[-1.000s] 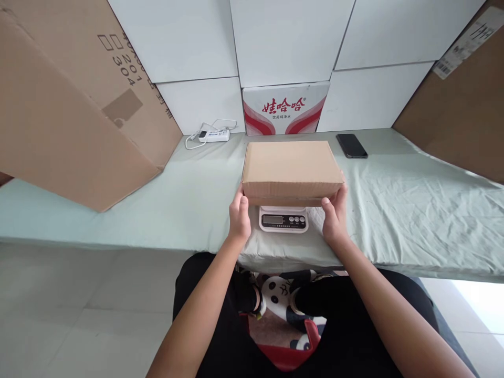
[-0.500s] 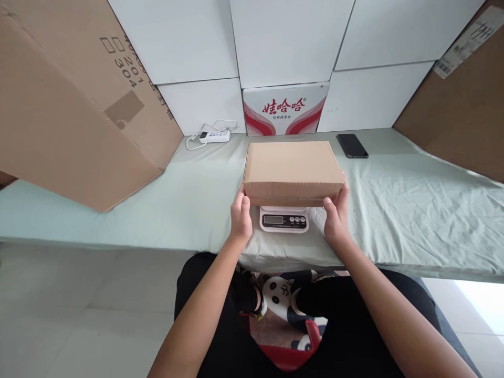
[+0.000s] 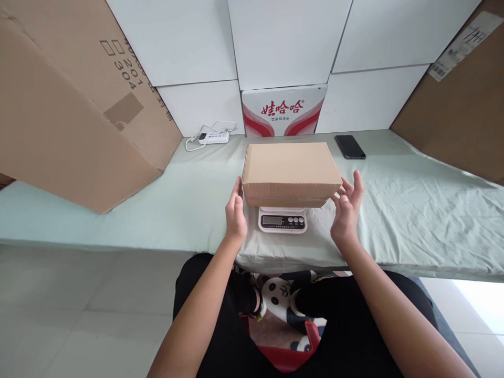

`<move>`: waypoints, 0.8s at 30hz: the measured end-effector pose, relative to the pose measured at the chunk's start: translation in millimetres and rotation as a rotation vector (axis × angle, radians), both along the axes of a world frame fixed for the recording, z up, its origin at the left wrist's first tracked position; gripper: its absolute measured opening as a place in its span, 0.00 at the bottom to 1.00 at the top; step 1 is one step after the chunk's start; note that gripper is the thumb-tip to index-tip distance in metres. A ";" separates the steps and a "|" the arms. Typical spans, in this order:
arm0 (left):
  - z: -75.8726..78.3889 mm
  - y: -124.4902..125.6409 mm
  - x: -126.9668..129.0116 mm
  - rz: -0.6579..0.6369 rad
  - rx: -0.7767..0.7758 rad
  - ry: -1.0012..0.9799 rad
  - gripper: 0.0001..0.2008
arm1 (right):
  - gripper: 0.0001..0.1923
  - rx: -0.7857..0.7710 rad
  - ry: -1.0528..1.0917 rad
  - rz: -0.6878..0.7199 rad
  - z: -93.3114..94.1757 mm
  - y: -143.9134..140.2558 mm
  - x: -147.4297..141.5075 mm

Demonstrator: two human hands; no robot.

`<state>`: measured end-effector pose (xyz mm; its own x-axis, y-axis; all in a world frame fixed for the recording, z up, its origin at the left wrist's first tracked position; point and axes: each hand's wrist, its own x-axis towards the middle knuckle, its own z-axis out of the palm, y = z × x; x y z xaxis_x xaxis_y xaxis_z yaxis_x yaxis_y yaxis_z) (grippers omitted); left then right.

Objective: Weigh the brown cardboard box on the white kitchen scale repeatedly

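A closed brown cardboard box [image 3: 291,165] rests on a white digital scale [image 3: 282,220], covering its weighing platform; only the scale's front panel with display and buttons shows. Beside the box's left end is my left hand [image 3: 236,218], fingers stretched along that side and thumb up, not gripping. At the right end, my right hand [image 3: 347,210] has its fingers spread, with some fingertips close to the box's corner; whether they touch it I cannot tell.
A black phone [image 3: 350,147] lies behind on the right of the cloth-covered table [image 3: 205,199]. Back left is a white power strip [image 3: 214,137] with a cable. Large cartons [image 3: 79,115] flank both sides; a red-and-white printed box [image 3: 283,110] stands among white boxes at the back.
Both hands have let go of the box's sides. My right hand has moved away to the right with its fingers spreading, my left slightly left. The box stays on the scale.
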<state>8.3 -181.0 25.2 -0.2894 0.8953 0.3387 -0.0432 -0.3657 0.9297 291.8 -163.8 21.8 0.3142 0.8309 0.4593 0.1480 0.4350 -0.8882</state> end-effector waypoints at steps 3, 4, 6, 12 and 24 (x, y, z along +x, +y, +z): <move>-0.5 -0.3 0.8 0.004 -0.008 0.002 0.42 | 0.43 0.001 0.003 -0.002 -0.4 0.4 0.0; -0.4 -0.2 0.9 0.008 -0.012 0.006 0.42 | 0.43 0.000 0.013 -0.001 -0.5 0.7 0.2; -0.2 0.0 0.9 0.013 -0.016 0.012 0.42 | 0.44 -0.005 0.025 0.005 -0.8 1.1 0.4; -0.5 0.3 0.3 -0.009 0.008 -0.014 0.41 | 0.43 -0.015 0.034 0.029 -3.2 1.5 0.2; 1.1 -0.3 2.2 -0.016 0.006 -0.020 0.42 | 0.40 -0.042 0.023 0.059 -7.4 2.0 1.6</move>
<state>10.5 -181.3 26.3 -0.2820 0.8977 0.3386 -0.0676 -0.3706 0.9263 293.4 -161.8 14.4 0.2745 0.8665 0.4170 0.1027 0.4047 -0.9086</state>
